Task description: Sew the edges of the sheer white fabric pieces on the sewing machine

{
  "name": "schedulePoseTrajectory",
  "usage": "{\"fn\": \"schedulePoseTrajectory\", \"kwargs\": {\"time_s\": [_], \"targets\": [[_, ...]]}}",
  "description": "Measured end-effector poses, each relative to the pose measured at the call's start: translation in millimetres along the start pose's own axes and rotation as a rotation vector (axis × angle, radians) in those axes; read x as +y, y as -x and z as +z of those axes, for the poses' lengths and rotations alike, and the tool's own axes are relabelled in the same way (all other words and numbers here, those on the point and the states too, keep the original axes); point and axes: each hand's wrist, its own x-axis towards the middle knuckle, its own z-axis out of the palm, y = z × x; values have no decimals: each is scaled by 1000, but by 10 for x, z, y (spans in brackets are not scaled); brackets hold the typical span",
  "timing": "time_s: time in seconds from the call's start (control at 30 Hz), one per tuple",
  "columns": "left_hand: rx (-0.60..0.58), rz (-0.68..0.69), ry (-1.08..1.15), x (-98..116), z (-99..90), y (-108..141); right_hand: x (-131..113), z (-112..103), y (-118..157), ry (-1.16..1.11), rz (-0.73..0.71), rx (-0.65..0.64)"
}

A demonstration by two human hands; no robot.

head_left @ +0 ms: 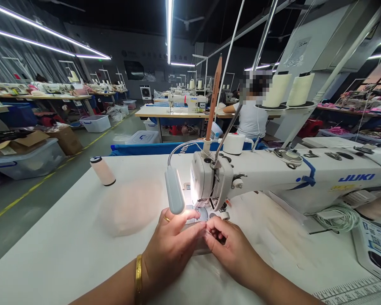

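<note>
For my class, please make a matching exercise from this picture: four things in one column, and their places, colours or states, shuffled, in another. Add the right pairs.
Things
1. Pencil
2. Bracelet
3. Coiled cord
4. Right hand

Places, colours or states
A. Pale green, under the arm of the sewing machine
B. Fingers curled, close to the thumb of the left hand
C. Standing on end on top of the machine
D. Gold, around the left wrist

Right pairs: 1-C, 2-D, 3-A, 4-B
</note>
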Motion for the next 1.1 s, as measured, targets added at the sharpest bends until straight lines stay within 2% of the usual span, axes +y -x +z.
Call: {"fn": "schedulePoseTrajectory", "kwargs": {"time_s": [0.27,0.63,0.7,0.9,1.1], "targets": [[63,25,-18,-43,17,37,10,20,-24,-25,9,3],[15,9,-29,-10,-23,-20,46,35,11,3,14,-23],[14,-24,-16,-11,-20,-17,61,50,28,37,-42,25],[3,-120,87,-20,-11,-16,112,87,68,164,-337,148],[22,-121,129,-14,12,-30,122,67,14,188,-387,200]]}}
